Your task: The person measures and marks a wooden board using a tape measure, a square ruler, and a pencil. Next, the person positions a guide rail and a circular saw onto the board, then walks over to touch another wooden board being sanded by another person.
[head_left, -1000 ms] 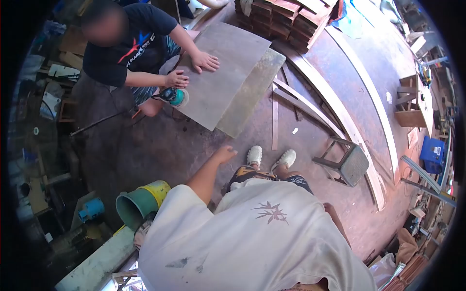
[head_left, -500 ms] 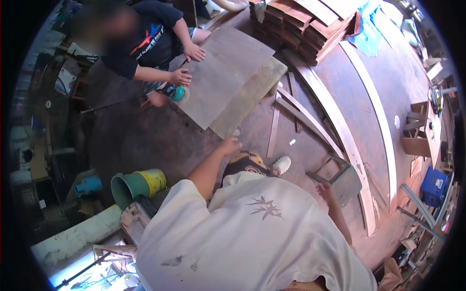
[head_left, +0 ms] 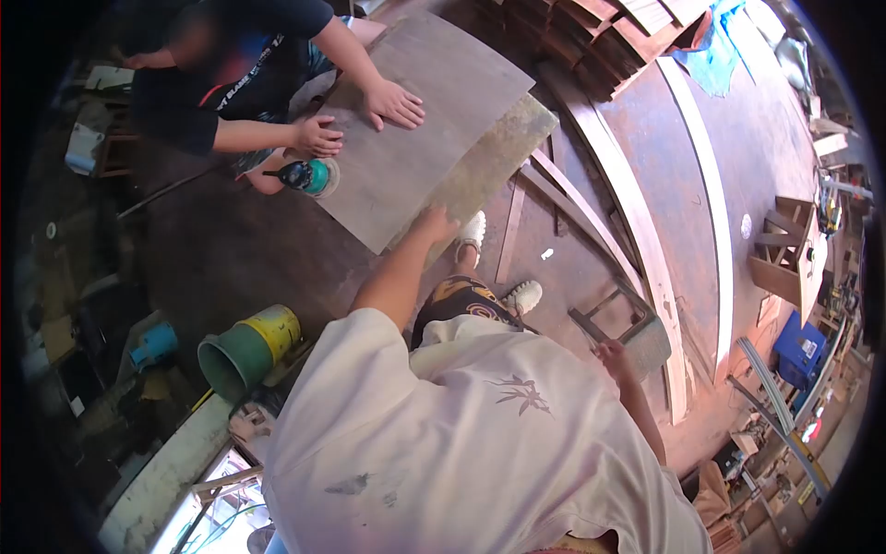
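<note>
My left hand (head_left: 436,224) reaches to the near edge of a mottled board (head_left: 498,152) and overlaps that edge; its fingertips are too indistinct to show a grip. Over this lower board lies a flat grey-brown sheet (head_left: 434,88). My right hand (head_left: 609,355) hangs low on the right, fingers loosely apart and nothing visible in them, overlapping the side of a dark stool (head_left: 632,328). Across the sheet, another person's hands rest on it (head_left: 399,103) and near a green power tool (head_left: 318,175) at its left edge.
Long wooden strips (head_left: 609,175) and a pale strip (head_left: 711,185) lie on the floor to the right. Stacked brown boards (head_left: 581,46) stand at the back. Left of me are a green bucket (head_left: 226,365) and a yellow one (head_left: 272,332). A blue box (head_left: 798,349) sits far right.
My left hand has moved forward to the board's edge. My right hand stays low near the stool. The other person's farther hand has slid further onto the sheet; the view has shifted slightly.
</note>
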### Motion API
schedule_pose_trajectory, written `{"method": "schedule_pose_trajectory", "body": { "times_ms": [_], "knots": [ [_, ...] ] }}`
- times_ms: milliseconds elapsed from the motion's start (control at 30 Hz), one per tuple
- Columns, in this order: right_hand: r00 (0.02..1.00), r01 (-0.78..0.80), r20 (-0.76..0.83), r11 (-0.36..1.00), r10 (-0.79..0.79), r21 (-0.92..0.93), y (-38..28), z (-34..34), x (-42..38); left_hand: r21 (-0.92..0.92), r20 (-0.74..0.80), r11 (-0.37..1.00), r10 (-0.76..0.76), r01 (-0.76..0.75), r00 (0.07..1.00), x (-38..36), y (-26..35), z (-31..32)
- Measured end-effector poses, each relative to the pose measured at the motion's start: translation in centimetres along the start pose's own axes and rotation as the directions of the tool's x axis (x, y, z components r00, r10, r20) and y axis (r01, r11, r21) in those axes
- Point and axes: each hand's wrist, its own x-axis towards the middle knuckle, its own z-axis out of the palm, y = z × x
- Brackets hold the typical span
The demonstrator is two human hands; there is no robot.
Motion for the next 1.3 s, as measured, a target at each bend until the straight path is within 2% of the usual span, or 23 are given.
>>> {"method": "schedule_pose_trajectory", "body": {
  "times_ms": [33,133,167,233,267,333,367,433,467,533,567,633,667,700,767,800,867,1000,1067,1100,1167,1233,1300],
  "knots": [
    [1.0,-0.02,0.001,1.0,0.02,-0.006,-0.9,0.7,-0.2,0.039,0.0,0.999,0.009,-0.009,1.0,1.5,0.3,-1.0],
    [0.998,-0.058,0.009,0.985,0.057,0.161,-4.6,2.2,-0.9,0.128,-0.024,0.992,-0.006,0.009,1.0,5.4,1.5,-3.3],
    [0.997,-0.074,0.008,0.985,0.074,0.159,-5.2,2.5,-1.0,0.126,-0.007,0.992,-0.003,0.004,1.0,6.6,1.7,-3.8],
    [1.0,-0.005,0.0,0.998,0.005,0.067,-6.4,3.5,-0.7,0.178,0.007,0.984,0.015,-0.016,1.0,8.8,1.7,-4.7],
    [1.0,-0.018,0.001,0.998,0.018,0.068,-7.4,4.0,-0.6,0.178,0.02,0.984,0.016,-0.019,1.0,9.7,1.8,-5.0],
    [0.992,0.088,-0.099,0.991,-0.077,0.105,-10.7,4.7,-0.6,0.312,0.004,0.95,0.004,-0.005,1.0,11.1,1.8,-5.3],
    [0.993,0.078,-0.1,0.992,-0.068,0.103,-12.9,5.0,-0.6,0.31,0.013,0.951,0.006,-0.01,1.0,11.7,1.8,-5.4],
    [0.986,0.077,-0.167,0.915,-0.011,0.396,-18.3,5.3,-0.9,0.326,0.007,0.945,-0.04,0.036,0.999,12.4,1.6,-5.4],
    [0.986,0.073,-0.169,0.916,-0.005,0.395,-20.6,5.4,-0.8,0.325,0.013,0.945,-0.038,0.031,0.999,12.9,1.3,-5.1],
    [0.981,0.1,-0.191,0.732,0.042,0.674,-24.6,5.3,-0.8,0.343,-0.027,0.939,-0.026,0.034,0.999,13.6,0.8,-3.9],
    [0.98,0.096,-0.192,0.734,0.049,0.673,-26.3,5.3,-1.1,0.341,-0.02,0.939,-0.025,0.03,0.999,13.4,0.8,-3.7],
    [0.986,0.095,-0.133,0.328,0.097,0.94,-29.4,5.0,-1.6,0.355,-0.011,0.935,-0.026,0.029,1.0,13.3,0.8,-3.8],
    [0.99,0.117,-0.132,0.262,0.041,0.958,-30.7,4.9,-2.1,0.354,-0.012,0.935,-0.027,0.03,1.0,13.3,0.6,-3.6],
    [0.991,0.117,-0.131,0.262,0.036,0.958,-31.8,4.9,-2.5,0.382,0.012,0.924,-0.019,0.013,1.0,13.5,0.3,-3.3],
    [0.99,0.125,-0.129,0.079,0.049,0.989,-33.3,5.0,-3.4,0.411,0.031,0.912,-0.014,0.0,0.999,13.2,-0.1,-3.2],
    [0.991,0.126,-0.129,0.078,0.042,0.989,-33.8,5.3,-3.7,0.404,0.05,0.915,-0.011,-0.01,0.999,12.9,-0.1,-3.5],
    [0.993,0.075,-0.071,-0.036,0.098,0.997,-34.2,5.8,-4.5,0.396,0.069,0.918,-0.008,-0.02,0.998,12.0,0.0,-4.1],
    [0.986,0.083,-0.091,0.062,0.142,0.995,-33.5,6.5,-4.7,0.428,0.083,0.902,0.023,-0.056,0.996,11.9,-0.4,-4.4],
    [0.981,0.142,-0.167,0.223,0.097,0.964,-33.0,6.6,-4.4,0.453,0.07,0.889,0.041,-0.069,0.997,12.3,-0.9,-4.3],
    [0.981,0.144,-0.168,0.224,0.093,0.964,-32.8,6.7,-4.3,0.457,0.061,0.887,0.044,-0.067,0.997,12.4,-1.1,-4.5],
    [0.975,0.195,-0.218,0.321,0.036,0.927,-32.4,6.9,-4.0,0.459,0.05,0.886,0.048,-0.065,0.998,13.0,-1.3,-4.6],
    [0.969,0.22,-0.246,0.37,0.025,0.902,-31.7,7.2,-3.8,0.453,-0.051,0.892,0.014,0.011,0.999,14.0,-1.4,-4.7],
    [0.962,0.245,-0.275,0.42,0.01,0.874,-31.0,7.3,-3.5,0.427,-0.05,0.903,-0.024,0.043,0.998,14.3,-0.8,-5.7]
  ]
}}
